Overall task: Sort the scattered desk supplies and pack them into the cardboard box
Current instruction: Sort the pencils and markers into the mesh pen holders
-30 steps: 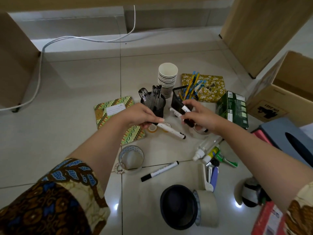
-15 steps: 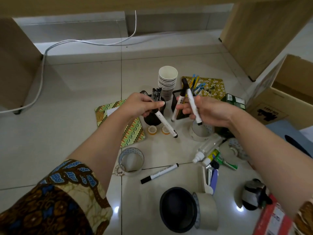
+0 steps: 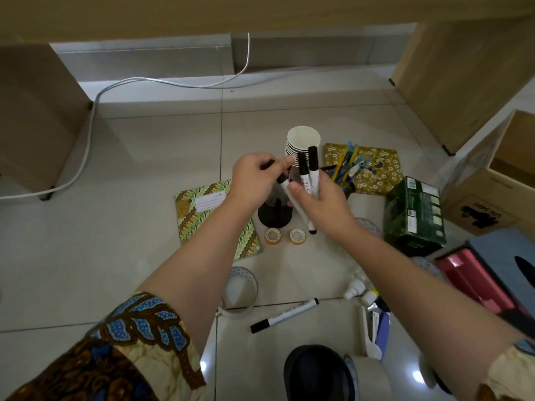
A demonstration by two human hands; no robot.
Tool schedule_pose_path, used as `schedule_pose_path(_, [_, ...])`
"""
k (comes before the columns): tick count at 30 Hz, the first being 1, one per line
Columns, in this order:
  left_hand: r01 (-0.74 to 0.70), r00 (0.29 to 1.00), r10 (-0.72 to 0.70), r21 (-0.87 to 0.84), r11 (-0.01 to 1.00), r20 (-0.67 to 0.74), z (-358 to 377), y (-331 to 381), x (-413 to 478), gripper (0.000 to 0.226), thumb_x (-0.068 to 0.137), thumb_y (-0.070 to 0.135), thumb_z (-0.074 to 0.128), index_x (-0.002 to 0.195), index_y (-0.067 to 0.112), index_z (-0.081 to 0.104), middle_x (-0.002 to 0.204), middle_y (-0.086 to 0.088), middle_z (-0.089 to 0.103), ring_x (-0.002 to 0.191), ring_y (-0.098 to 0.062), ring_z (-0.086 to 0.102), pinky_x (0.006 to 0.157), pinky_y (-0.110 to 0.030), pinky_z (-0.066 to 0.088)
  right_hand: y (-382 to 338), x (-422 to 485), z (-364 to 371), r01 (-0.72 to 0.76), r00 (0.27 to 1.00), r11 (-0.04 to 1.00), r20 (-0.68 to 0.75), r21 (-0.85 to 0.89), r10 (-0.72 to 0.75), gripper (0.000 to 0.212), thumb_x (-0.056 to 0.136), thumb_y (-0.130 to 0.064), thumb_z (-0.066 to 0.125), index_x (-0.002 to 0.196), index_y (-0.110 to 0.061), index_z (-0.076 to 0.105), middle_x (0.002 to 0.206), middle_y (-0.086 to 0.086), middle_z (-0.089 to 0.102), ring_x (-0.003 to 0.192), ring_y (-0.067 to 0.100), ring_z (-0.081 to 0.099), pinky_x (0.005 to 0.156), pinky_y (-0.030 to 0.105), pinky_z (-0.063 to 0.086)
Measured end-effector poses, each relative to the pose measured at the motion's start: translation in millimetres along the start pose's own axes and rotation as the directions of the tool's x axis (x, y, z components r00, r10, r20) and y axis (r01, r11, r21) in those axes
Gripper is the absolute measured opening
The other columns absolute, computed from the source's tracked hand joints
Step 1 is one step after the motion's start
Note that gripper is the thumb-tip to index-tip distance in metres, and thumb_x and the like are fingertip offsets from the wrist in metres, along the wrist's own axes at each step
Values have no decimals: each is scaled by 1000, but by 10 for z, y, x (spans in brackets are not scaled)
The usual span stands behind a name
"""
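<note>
- Step: gathering markers. Right hand [image 3: 321, 206] grips two markers [image 3: 309, 175]; left hand [image 3: 257, 176] pinches a third marker [image 3: 307, 221] against them.
- Next, probably: fetch the floor marker [image 3: 285, 315], then load the cardboard box [image 3: 477, 198].

Markers [image 3: 312, 169]: four; three held in the fingers [image 3: 295, 188], one on the floor [image 3: 144, 256] nearer than them. Small tape rolls [image 3: 272, 236]: two. Notebooks [image 3: 202, 209]: two. Cardboard box [image 3: 492, 198]: one.

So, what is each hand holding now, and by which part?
The right hand grips two markers by their white barrels, caps upward. The left hand pinches a third marker at its upper end, slanting downward.
</note>
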State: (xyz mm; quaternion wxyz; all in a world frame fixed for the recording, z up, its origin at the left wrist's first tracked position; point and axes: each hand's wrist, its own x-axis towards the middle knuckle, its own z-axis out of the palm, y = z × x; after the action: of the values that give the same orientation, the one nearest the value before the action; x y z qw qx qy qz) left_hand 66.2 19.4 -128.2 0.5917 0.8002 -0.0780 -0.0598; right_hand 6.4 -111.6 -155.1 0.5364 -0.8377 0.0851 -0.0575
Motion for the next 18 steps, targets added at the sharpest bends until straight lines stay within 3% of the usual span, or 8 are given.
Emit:
schedule_pose_path(3, [-16, 1000, 18, -52, 998, 20, -55, 55, 54, 28, 84, 32, 69, 68, 9, 67, 55, -2, 52, 48, -13, 44, 55, -29, 39, -71, 44, 108, 48, 998, 996, 42, 80, -51, 25, 89, -20, 66, 107, -15, 49, 91, 2, 64, 65, 9, 65, 57, 13, 48])
schedule_pose_path(6, [41, 999, -45, -179, 983, -18, -144, 112, 61, 35, 89, 46, 57, 95, 13, 68, 71, -1, 60, 54, -12, 50, 58, -28, 45, -132, 206, 152, 84, 996, 995, 16, 47, -85, 28, 90, -19, 64, 116, -14, 55, 95, -2, 63, 83, 9, 59, 72, 24, 48])
schedule_pose_path(9, [113, 981, -131, -128, 985, -141, -201, -25, 80, 50, 95, 56, 36, 105, 16, 64, 86, -1, 61, 76, -14, 57, 72, -30, 49, -217, 367, 205, 45, 998, 968, -44, 247, -35, 6, 92, -18, 61, 98, -20, 64, 88, -4, 65, 82, 11, 61, 79, 33, 50])
schedule_pose_path(11, [201, 961, -213, -85, 976, -178, -205, -215, 77, 56, 96, 57, 29, 113, 15, 61, 101, -3, 62, 94, -18, 59, 90, -40, 50, -223, 463, 307, 34, 993, 947, -116, 320, 4, 6, 91, -20, 64, 86, -22, 61, 81, 0, 65, 81, 17, 63, 80, 36, 52])
schedule_pose_path(15, [419, 905, -423, -75, 905, -44, -118, -547, 19, 71, 93, 65, 20, 137, 16, 45, 140, -9, 49, 128, -27, 46, 107, -50, 39, -116, 588, 560, 70, 980, 955, -198, 287, -12, 8, 88, -30, 67, 88, -25, 61, 80, -6, 65, 85, 16, 65, 86, 40, 54])
schedule_pose_path(18, [437, 899, -437, -78, 896, 21, -51, -630, -50, 70, 91, 67, 19, 141, 22, 40, 145, -8, 44, 133, -28, 42, 108, -51, 37, 6, 585, 654, 82, 974, 962, -224, 259, -23, 12, 85, -26, 71, 91, -17, 64, 80, -12, 65, 80, 2, 64, 82, 27, 52])
